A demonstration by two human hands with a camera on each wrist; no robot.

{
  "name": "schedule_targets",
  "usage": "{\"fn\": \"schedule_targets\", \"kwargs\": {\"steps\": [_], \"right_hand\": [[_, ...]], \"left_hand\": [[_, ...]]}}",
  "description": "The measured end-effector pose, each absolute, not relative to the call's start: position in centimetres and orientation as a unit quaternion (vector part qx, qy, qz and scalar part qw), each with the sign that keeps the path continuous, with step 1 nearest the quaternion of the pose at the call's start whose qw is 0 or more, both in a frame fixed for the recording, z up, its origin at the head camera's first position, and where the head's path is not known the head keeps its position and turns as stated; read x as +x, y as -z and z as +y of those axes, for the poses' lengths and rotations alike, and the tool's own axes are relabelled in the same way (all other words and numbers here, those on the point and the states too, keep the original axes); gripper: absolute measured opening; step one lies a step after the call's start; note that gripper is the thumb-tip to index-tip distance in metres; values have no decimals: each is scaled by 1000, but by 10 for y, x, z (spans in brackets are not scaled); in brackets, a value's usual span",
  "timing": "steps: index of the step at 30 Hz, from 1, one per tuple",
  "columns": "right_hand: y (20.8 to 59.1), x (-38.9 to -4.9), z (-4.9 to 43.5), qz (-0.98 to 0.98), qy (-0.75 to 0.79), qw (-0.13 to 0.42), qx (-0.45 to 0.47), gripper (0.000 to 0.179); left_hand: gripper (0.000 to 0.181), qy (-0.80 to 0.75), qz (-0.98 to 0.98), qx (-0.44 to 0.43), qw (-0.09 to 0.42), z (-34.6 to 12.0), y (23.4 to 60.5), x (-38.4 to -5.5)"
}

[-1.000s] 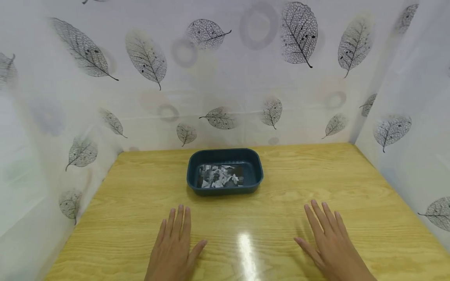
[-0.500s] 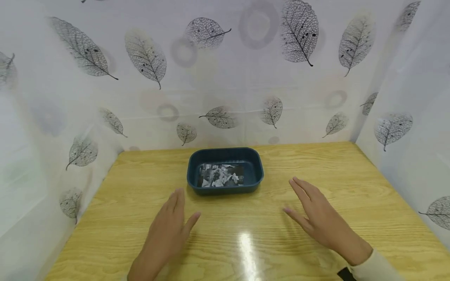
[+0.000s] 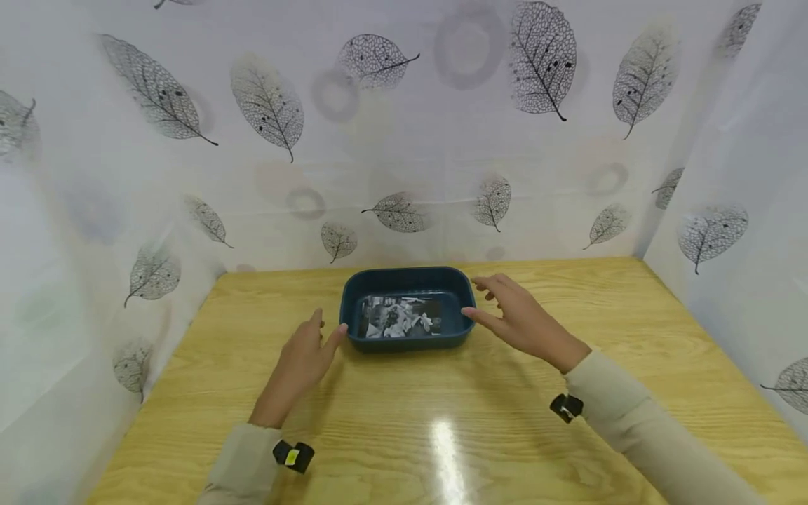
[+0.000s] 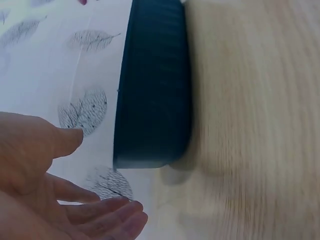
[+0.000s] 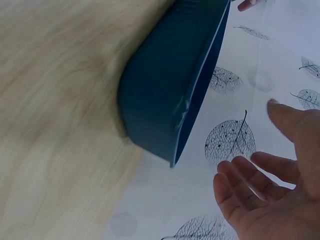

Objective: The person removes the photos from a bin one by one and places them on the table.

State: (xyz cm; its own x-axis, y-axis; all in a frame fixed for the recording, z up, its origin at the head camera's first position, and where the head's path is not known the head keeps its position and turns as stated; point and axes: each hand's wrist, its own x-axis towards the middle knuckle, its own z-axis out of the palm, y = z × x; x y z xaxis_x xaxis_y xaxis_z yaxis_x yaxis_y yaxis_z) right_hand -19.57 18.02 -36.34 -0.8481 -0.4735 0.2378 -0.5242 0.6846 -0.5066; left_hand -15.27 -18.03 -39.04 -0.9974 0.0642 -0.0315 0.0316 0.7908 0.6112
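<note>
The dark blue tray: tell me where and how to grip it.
I'd grip the tray by its short end walls, the left hand coming from the left, the right hand from the right, each pinching the rim. It sits upright, open-topped and longer side to side, so opposite ends should balance it.

We see the left hand (image 3: 301, 354) moved up from the lower left to just beside the left end of the dark dish (image 3: 410, 344), and the right hand (image 3: 524, 319) up from the lower right, beside its right end. Far more sleeve (image 3: 656, 417) now shows below.
</note>
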Motion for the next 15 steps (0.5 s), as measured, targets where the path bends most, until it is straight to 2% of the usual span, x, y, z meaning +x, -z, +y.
{"fn": "schedule_targets", "kwargs": {"steps": [10,15], "right_hand": [[368,-246,128,-926,-235,-16,296,53],[377,-266,110,-938,-181,-63,290,58]], "left_hand": [[65,-368,928,0,59,-177,401,-184],[60,-374,925,-4,69,-175,404,-189]]}}
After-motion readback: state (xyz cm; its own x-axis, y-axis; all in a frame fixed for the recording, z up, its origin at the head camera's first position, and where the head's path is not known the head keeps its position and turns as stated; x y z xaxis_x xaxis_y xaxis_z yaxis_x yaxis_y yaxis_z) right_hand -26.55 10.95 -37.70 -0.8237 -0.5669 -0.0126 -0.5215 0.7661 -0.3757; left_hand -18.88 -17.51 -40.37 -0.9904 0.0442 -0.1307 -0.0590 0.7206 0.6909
